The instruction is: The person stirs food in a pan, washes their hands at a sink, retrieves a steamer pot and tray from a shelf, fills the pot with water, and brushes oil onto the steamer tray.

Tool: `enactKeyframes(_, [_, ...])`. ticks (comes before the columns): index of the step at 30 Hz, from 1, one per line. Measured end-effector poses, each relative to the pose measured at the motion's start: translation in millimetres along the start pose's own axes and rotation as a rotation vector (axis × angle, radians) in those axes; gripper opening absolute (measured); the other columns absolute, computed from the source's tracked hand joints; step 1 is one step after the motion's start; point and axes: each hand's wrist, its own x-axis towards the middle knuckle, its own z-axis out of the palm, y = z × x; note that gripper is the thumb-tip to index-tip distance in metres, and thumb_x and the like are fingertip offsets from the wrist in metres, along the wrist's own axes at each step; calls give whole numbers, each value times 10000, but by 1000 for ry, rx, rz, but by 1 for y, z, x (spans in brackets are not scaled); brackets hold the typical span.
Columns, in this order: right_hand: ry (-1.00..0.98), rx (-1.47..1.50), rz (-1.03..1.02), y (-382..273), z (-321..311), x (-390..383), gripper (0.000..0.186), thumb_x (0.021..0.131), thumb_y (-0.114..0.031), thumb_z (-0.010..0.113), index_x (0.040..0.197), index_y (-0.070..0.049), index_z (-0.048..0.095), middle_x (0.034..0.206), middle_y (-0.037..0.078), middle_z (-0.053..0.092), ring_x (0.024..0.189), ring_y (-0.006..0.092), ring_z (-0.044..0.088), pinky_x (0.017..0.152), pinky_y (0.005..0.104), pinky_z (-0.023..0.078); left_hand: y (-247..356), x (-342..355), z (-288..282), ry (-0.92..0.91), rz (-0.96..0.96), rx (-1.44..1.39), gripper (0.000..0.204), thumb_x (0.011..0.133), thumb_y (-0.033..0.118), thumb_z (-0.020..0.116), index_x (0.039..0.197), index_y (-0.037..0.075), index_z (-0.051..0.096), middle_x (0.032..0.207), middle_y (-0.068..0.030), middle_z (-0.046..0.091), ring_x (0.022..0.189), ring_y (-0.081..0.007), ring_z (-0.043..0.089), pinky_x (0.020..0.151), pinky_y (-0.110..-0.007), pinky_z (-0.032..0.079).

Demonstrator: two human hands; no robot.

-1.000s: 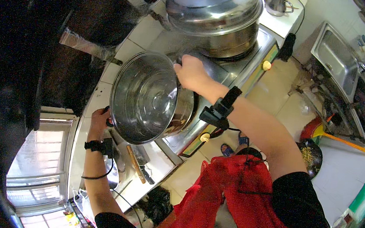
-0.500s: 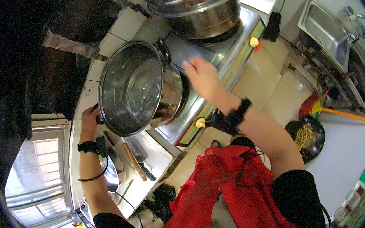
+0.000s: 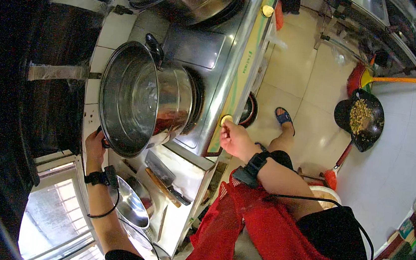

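Note:
A large steel pot (image 3: 179,94) without a lid stands on the left-hand burner of the gas stove (image 3: 196,46). Its inside shines, and I cannot tell whether there is water in it. My left hand (image 3: 95,146) is closed round the pot's near black side handle; the other black handle (image 3: 154,49) is free on the far side. At the stove's front panel, the fingers of my right hand (image 3: 237,142) pinch the pale yellow knob (image 3: 226,119). Both wrists wear black bands with a small device.
A second, lidded steel pot (image 3: 195,3) stands on the other burner. Beside the stove, a cleaver (image 3: 160,167), a wooden-handled tool (image 3: 162,187) and a steel bowl (image 3: 133,203) lie on the counter. A black wok (image 3: 368,125) with chopped food is at the right.
My right hand has come down from above the stove to the front knob and closed on it. My left hand stays on the pot handle. The view has shifted.

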Motion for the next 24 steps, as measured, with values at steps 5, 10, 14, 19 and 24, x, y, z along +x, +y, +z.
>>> enactKeyframes(5, [-172,399,26,3,-12,16,219,917,-214,506,755,-68,482,650,1,476,520,85,433,382,172,335,5,-4,5,29,-30,-39,146,893,134,545,941,13,610,665,-2,574,480,-64,479,365,-200,296])
enactKeyframes(10, [-143,329,-27,4,-9,21,221,912,-211,513,752,-63,479,652,6,476,517,93,425,383,192,333,11,-9,7,66,-86,-40,161,883,143,566,965,13,618,710,5,609,505,-62,520,387,-191,351])
enactKeyframes(14, [-80,-312,-132,-5,-17,17,221,913,-217,508,760,-57,496,643,9,482,502,92,413,398,215,329,8,-12,9,59,-57,-21,178,887,161,569,972,13,620,711,19,611,506,-65,527,404,-203,370])
enactKeyframes(19, [-8,-1091,-592,-7,-23,15,302,921,-258,469,795,10,527,626,109,532,524,219,501,477,340,408,-19,4,-19,22,29,-82,282,929,295,510,939,34,614,669,14,569,434,-57,413,390,-216,309])
enactKeyframes(24, [57,-1573,-840,-13,-25,16,356,931,-270,427,851,52,554,701,232,570,666,432,555,656,477,463,-23,-18,-18,106,-74,-154,449,919,486,447,1100,88,547,882,2,578,612,-66,485,450,-205,267])
